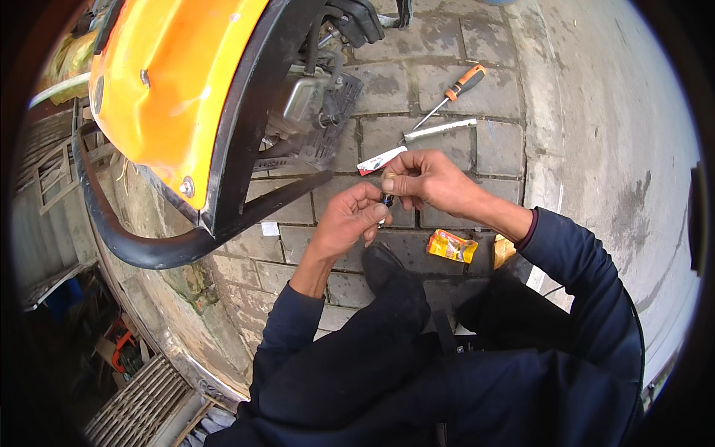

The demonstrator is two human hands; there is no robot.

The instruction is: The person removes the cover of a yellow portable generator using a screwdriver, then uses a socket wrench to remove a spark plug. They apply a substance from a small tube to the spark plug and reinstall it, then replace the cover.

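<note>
My left hand (348, 221) and my right hand (428, 182) meet in front of me, fingers closed. Between their fingertips is a small dark part (386, 200) with a pale, shiny lower end. Fingers cover most of it, so its kind is hard to make out. The right thumb and fingers pinch its upper end, the left ones its lower end. Just beyond the right fingertips lies a small white and red box (382, 160) on the paving. Farther off are a metal tube (441, 130) and an orange and black screwdriver (465, 80).
At the left stands a machine with an orange-yellow cover (171, 89), a bent black tube frame (160, 252) and an exposed engine (302, 104). A yellow packet (451, 246) lies near my feet, a white paper scrap (269, 229) by the frame. A pale wall (625, 112) rises at right.
</note>
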